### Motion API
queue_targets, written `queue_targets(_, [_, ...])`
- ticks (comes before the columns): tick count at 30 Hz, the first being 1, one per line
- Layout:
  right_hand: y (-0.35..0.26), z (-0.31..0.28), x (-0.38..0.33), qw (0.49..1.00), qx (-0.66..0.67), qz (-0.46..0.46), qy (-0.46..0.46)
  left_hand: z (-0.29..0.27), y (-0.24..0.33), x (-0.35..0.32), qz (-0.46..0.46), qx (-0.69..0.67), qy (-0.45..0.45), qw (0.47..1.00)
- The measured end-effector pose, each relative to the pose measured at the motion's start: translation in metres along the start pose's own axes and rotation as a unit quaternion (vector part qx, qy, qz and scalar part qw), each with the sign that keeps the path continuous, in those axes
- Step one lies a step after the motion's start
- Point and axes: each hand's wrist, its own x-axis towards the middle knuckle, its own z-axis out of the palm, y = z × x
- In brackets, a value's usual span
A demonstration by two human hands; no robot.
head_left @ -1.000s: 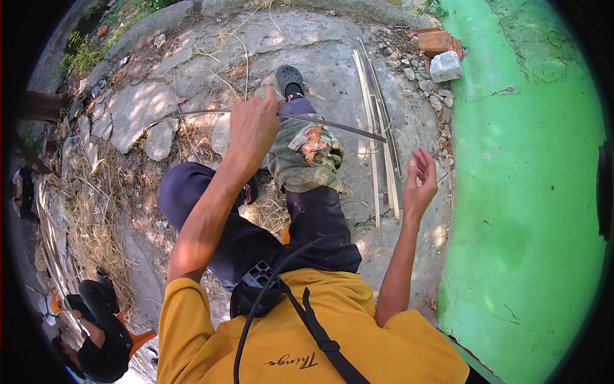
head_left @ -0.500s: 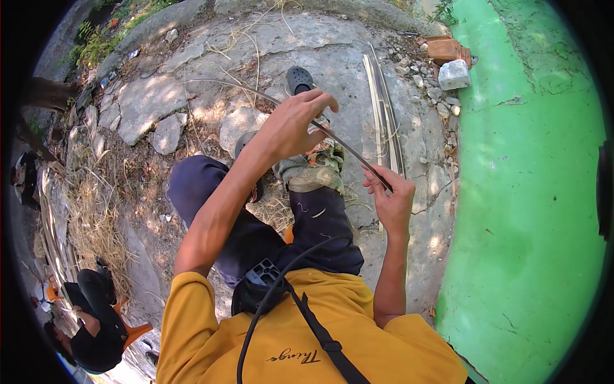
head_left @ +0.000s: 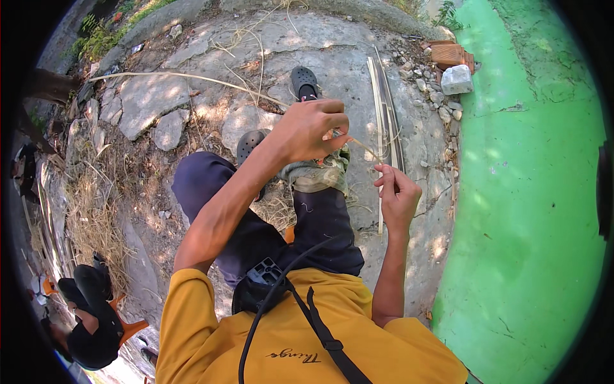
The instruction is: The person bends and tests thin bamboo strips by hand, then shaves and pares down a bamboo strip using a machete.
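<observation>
A long, thin, pale strip (head_left: 185,76), resembling split bamboo, bows from the far left across to my hands. My left hand (head_left: 310,130) is closed around it above my lower leg, with fingers curled over the strip. Slightly nearer and to the right, my right hand (head_left: 399,195) pinches the strip's near end between thumb and fingers. A short length spans the gap between both hands. Just under my left hand, a camouflage-patterned cloth (head_left: 323,176) covers part of my leg.
More long strips (head_left: 385,115), pale and dark, lie on the cracked concrete just beyond my hands. Rubble, a white block (head_left: 456,79) and an orange brick (head_left: 448,54) border a green-painted surface (head_left: 524,224) at right. Another person (head_left: 96,320) sits at lower left.
The strip's pale face now shows instead of its dark one, and its far part extends straighter to the left. My left hand has shifted right; the right hand has moved slightly right and nearer.
</observation>
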Motion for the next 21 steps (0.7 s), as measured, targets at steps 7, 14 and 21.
queue_targets(7, [-0.004, 0.021, -0.004, 0.995, 0.013, 0.005, 0.104, 0.003, 0.002, 0.001, -0.012, 0.008, 0.019, 1.000])
queue_targets(14, [0.000, 0.011, 0.002, 0.998, 0.039, 0.004, 0.048, -0.005, 0.001, 0.002, -0.010, -0.011, 0.040, 0.999])
queue_targets(21, [0.004, -0.018, 0.009, 0.994, 0.099, -0.047, 0.013, -0.022, -0.006, 0.005, 0.029, -0.023, 0.046, 0.998])
